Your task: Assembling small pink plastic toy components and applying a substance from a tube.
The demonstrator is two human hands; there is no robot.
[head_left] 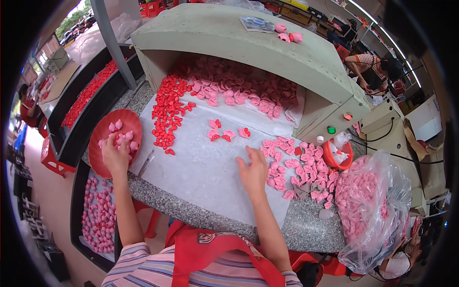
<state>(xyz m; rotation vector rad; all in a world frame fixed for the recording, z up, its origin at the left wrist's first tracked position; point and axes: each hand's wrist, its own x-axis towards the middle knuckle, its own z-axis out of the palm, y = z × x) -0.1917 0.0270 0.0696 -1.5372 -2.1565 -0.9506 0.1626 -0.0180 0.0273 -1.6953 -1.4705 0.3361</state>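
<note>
My left hand (116,155) is down in a red scalloped bowl (99,160), its fingers bent around pink bulb-shaped pieces (129,136); the fingertips are partly hidden among them. Over the right part of a white sheet (191,179) hovers my right hand (253,171), thumb and fingers apart, holding nothing. Just beyond it on the sheet lie several pink pieces with small red bows (245,132). A band of loose red bows (166,117) runs along the sheet's left side. Tweezers (146,163) lie near the bowl.
A pale metal housing (229,40) arches over heaped pink shells (224,88). More shells (311,167) lie to the right, beside a small red basket (337,155) and a clear plastic bag (373,201) of pink pieces. Black trays (76,225) flank the granite table's left edge. People sit farther off.
</note>
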